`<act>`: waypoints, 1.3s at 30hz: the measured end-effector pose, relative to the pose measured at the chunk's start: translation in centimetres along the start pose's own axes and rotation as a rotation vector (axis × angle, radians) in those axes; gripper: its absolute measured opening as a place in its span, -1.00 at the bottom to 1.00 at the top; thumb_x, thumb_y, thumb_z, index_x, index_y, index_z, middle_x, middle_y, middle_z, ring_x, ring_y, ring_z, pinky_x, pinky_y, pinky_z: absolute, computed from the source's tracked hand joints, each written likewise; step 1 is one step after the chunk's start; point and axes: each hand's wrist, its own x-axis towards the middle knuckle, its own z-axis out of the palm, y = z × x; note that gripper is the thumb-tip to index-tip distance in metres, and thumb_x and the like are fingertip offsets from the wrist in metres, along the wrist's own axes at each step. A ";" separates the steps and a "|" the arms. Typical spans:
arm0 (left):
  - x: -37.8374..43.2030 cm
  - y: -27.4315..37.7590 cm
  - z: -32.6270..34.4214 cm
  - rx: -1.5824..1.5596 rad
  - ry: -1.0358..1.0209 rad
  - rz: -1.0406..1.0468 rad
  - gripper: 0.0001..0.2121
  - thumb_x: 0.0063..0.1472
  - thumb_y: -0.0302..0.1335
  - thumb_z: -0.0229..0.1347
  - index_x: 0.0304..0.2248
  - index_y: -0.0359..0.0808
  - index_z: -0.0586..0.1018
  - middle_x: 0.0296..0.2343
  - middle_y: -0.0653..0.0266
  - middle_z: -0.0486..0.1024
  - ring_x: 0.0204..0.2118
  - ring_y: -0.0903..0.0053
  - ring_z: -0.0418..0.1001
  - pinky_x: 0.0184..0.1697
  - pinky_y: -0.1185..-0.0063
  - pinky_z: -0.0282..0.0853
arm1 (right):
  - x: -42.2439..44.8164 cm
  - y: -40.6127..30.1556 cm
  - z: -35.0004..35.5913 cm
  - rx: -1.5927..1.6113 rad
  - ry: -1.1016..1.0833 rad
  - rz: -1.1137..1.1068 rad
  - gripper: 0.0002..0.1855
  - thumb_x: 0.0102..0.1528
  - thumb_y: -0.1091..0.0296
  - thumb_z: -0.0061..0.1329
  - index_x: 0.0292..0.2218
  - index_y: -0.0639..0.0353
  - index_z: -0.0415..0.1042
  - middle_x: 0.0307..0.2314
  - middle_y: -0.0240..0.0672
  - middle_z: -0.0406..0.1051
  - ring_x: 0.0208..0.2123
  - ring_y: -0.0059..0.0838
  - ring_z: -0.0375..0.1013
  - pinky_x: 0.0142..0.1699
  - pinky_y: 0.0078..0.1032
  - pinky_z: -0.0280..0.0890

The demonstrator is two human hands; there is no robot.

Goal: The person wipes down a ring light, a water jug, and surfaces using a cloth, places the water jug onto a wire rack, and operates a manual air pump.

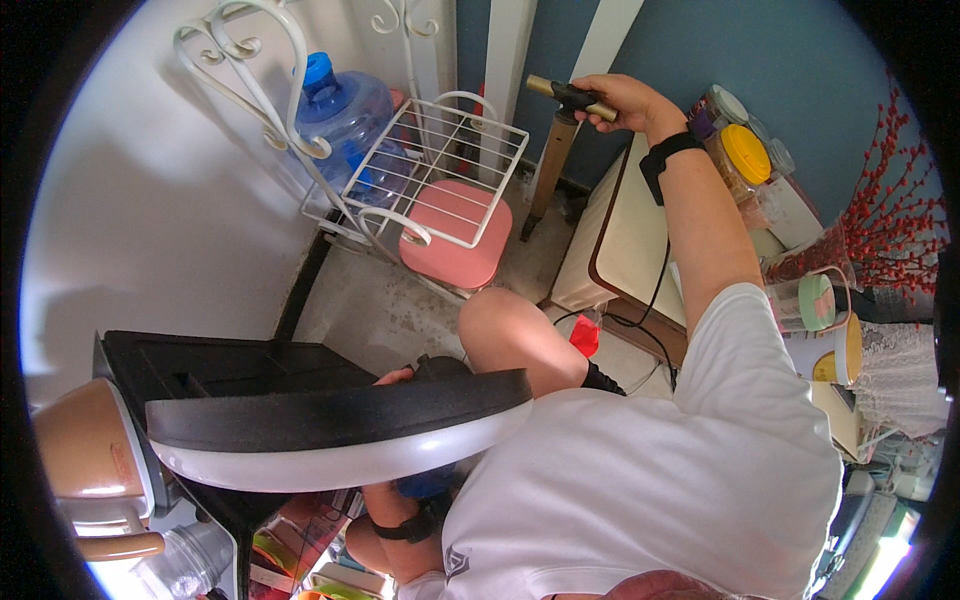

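My right hand [619,101] is stretched out ahead of me. It grips the black-and-gold T-shaped handle [574,97] on top of a thick brown post [551,157], whose dark foot is near the floor. A large round black-and-white appliance part [337,424] is tilted at my left side, seen almost edge-on. Most of my left hand [394,376] is hidden behind it; only fingers show at its far edge, beside a black knob-like part [442,366]. My left forearm passes beneath the part.
A white metal rack [450,169] stands ahead, near a blue water bottle [349,120] and a pink lidded box [457,240]. At right, a cream cabinet [637,225] bears jars and red-berry branches [892,195]; a black cable [652,300] hangs from it. A black cabinet [225,364] is at left.
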 end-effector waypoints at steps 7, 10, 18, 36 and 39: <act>0.0 -0.4 -0.2 -0.039 -0.003 0.039 -0.79 0.16 -0.51 0.10 -0.22 -0.44 0.54 -0.27 0.22 0.51 -0.26 0.47 0.45 -0.12 0.55 0.36 | 0.4 0.9 0.0 -0.021 -0.016 -0.032 -0.65 0.19 0.02 -0.10 -0.24 0.15 0.45 -0.56 -0.42 0.44 -0.66 -0.76 0.31 -0.61 -0.76 0.23; 0.9 -3.9 -3.9 0.004 -0.050 -0.031 -0.68 0.23 -0.40 -0.02 -0.10 -0.45 0.45 -0.17 0.18 0.46 -0.17 0.48 0.43 -0.06 0.57 0.35 | 0.4 0.9 0.8 -0.043 0.021 -0.062 -0.65 0.20 0.02 -0.10 -0.26 0.14 0.45 -0.57 -0.44 0.43 -0.67 -0.77 0.30 -0.63 -0.79 0.21; -2.4 -1.8 -3.5 0.631 0.209 0.035 -0.81 0.18 -0.53 -0.01 -0.25 -0.45 0.53 -0.27 0.15 0.50 -0.22 0.44 0.43 -0.05 0.55 0.29 | 0.4 1.4 0.1 -0.131 0.096 -0.115 -0.56 0.18 -0.07 -0.11 -0.31 0.18 0.48 -0.55 -0.31 0.49 -0.59 -0.51 0.44 -0.47 -0.52 0.39; -0.8 -1.2 0.2 0.423 0.163 0.118 -0.82 0.20 -0.51 -0.03 -0.30 -0.45 0.53 -0.28 0.17 0.50 -0.23 0.46 0.42 -0.06 0.55 0.30 | 2.7 -0.2 3.1 0.184 0.258 -0.285 -0.62 0.18 0.11 -0.04 -0.51 0.24 0.39 -0.72 -0.34 0.30 -0.77 -0.57 0.16 -0.69 -0.56 0.03; -0.2 -2.2 -2.3 0.489 0.025 0.246 -0.82 0.20 -0.51 -0.03 -0.31 -0.45 0.54 -0.29 0.17 0.50 -0.23 0.46 0.43 -0.06 0.55 0.30 | 1.8 -1.4 4.2 -0.046 0.377 -0.251 -0.58 0.18 0.08 -0.07 -0.53 0.26 0.39 -0.73 -0.36 0.29 -0.79 -0.57 0.14 -0.68 -0.54 0.02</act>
